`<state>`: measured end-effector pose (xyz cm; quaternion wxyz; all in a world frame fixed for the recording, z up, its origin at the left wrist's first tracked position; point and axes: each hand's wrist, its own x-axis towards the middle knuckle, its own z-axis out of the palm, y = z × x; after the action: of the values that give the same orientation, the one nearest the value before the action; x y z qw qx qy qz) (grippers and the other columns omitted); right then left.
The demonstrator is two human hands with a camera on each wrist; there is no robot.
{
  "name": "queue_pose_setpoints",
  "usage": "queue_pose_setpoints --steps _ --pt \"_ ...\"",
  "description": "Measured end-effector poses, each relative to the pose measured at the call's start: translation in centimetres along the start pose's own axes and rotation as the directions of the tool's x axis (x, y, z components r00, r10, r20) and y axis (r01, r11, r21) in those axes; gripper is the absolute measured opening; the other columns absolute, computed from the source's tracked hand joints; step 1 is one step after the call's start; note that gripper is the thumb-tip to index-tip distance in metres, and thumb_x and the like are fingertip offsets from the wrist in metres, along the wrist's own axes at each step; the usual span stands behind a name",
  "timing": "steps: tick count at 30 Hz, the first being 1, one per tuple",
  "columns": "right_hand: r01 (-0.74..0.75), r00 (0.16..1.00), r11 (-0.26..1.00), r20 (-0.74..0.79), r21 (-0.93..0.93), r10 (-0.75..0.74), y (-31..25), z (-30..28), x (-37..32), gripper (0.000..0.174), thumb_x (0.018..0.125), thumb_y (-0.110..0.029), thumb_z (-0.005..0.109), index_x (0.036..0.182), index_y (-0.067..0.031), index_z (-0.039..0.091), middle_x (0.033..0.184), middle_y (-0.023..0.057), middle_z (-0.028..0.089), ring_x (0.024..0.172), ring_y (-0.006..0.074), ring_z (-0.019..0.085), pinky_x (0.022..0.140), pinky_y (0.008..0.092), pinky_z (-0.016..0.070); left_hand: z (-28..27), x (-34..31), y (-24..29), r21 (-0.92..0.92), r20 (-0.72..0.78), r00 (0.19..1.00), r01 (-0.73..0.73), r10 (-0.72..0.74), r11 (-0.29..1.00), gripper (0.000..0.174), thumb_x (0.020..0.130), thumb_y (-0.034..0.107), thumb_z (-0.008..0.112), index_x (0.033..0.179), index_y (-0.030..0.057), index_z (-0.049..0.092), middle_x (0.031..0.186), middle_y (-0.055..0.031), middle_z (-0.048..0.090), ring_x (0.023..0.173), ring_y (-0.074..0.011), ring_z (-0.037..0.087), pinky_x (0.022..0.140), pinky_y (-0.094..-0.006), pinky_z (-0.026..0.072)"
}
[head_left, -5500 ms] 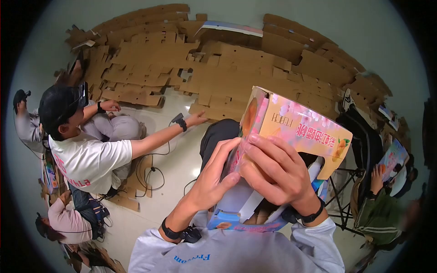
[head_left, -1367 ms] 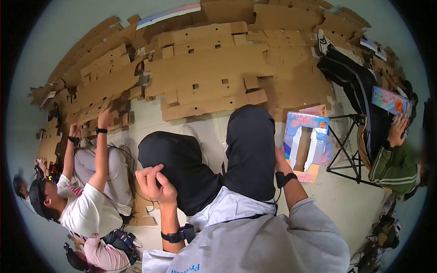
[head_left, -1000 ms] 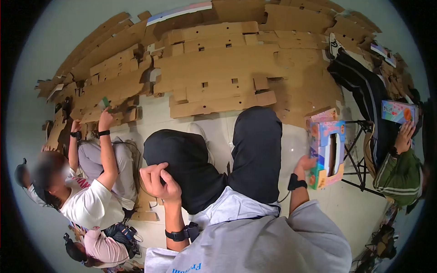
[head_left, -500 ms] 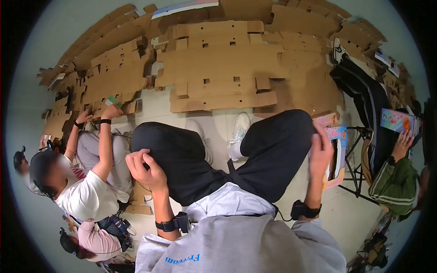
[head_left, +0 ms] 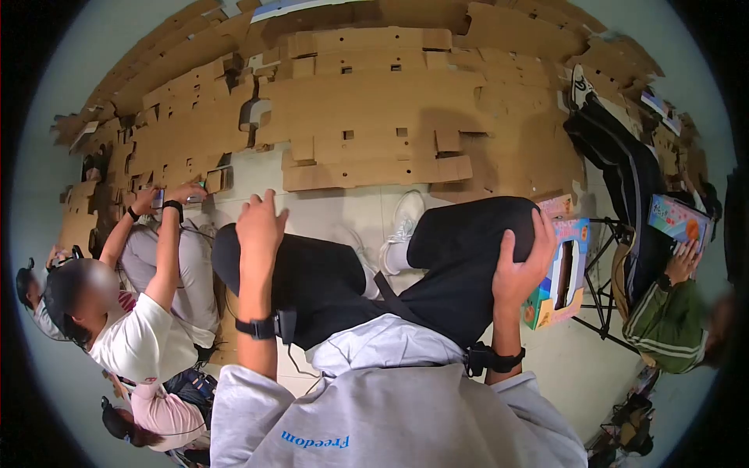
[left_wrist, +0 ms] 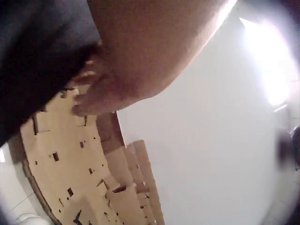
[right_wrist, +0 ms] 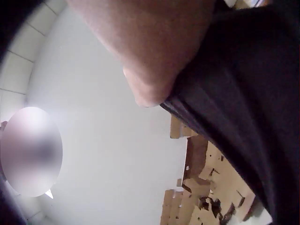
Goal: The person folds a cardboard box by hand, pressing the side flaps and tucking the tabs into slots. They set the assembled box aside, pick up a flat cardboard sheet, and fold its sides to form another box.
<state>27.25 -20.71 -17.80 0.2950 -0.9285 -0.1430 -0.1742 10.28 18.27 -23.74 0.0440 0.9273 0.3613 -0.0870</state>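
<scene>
In the head view my left hand (head_left: pixel 261 226) is over the left knee of the black trousers (head_left: pixel 320 273), fingers spread and nothing held. My right hand (head_left: pixel 524 269) rests on the right knee, its thumb apart from the fingers. Just right of it a colourful printed box (head_left: pixel 576 269) with a cut-out window stands on the floor. The left wrist view shows the left hand (left_wrist: pixel 108 93) beside dark cloth; the right wrist view shows part of the right hand (right_wrist: pixel 152 86) against the trousers.
Flattened cardboard (head_left: pixel 374 101) covers the floor ahead. At the left a person in a white shirt (head_left: pixel 148 335) handles small things over cardboard. At the right a person in a green jacket (head_left: pixel 663 320) holds a printed box (head_left: pixel 679 218), near a black folding stand (head_left: pixel 601 296).
Since the earliest frame both hands have left the box, which now stands at the right. Lately my left hand has moved forward and its fingers have straightened; my right hand has settled on the knee.
</scene>
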Motion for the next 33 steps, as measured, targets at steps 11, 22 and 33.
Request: queue_pose_setpoints --steps 11,22,33 --pt "-0.104 0.994 0.993 0.009 -0.058 0.105 1.4 -0.8 0.4 0.046 0.093 -0.006 0.063 0.138 0.0040 0.061 0.143 0.0220 0.061 0.135 0.0387 0.055 0.118 0.0469 0.0368 21.6 14.2 -0.9 0.098 0.366 0.928 -0.111 0.068 0.989 0.064 0.085 0.020 0.074 0.146 0.0149 0.054 0.145 -0.0175 0.058 0.139 -0.0340 0.051 0.112 -0.0501 0.0442" --pt "-0.127 0.992 0.975 0.002 -0.181 0.130 0.9 -0.7 0.2 0.043 0.095 -0.010 0.061 0.135 0.0047 0.061 0.139 0.0233 0.062 0.132 0.0391 0.056 0.118 0.0478 0.0356 25.6 16.6 -1.9 0.133 0.267 0.920 -0.329 0.286 0.935 0.054 0.095 0.010 0.064 0.147 0.0097 0.049 0.142 -0.0148 0.055 0.139 -0.0353 0.051 0.116 -0.0489 0.0416" --pt "-0.192 0.981 0.976 -0.042 -0.102 0.188 2.6 0.0 0.5 0.041 0.096 -0.008 0.063 0.135 0.0016 0.061 0.139 0.0200 0.061 0.133 0.0383 0.054 0.117 0.0459 0.0383 18.1 14.6 3.6 0.405 0.443 0.858 -0.452 0.262 0.795 0.059 0.094 0.036 0.069 0.146 0.0119 0.057 0.148 -0.0153 0.056 0.142 -0.0356 0.049 0.114 -0.0530 0.0398"
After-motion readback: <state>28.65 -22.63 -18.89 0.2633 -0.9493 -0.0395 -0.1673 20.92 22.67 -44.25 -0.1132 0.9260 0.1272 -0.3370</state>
